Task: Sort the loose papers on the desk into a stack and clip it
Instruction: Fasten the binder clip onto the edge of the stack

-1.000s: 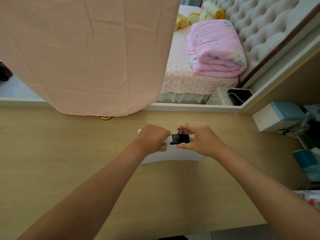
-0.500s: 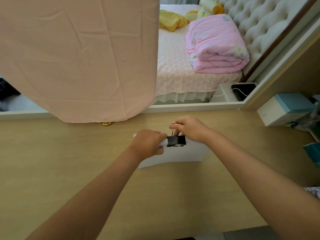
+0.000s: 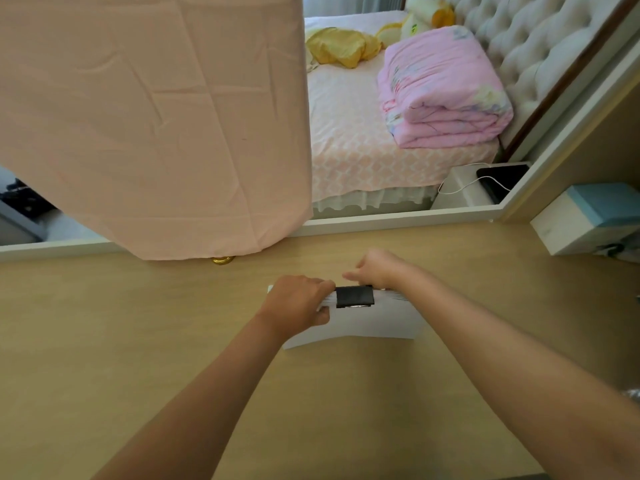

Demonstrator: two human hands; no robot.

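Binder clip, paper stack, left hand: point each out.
binder clip [image 3: 355, 296], head view, middle of its black body.
paper stack [image 3: 367, 327], head view, bare top sheet.
left hand [image 3: 298, 304], head view, back of the hand.

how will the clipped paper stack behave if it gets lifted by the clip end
Probably floppy: the paper stack bows along its near edge while the left hand grips it. The binder clip straddles its far edge, so sheets should stay together. It looks thin, so likely light.

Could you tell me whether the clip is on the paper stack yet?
On: the black clip straddles the paper stack's far edge.
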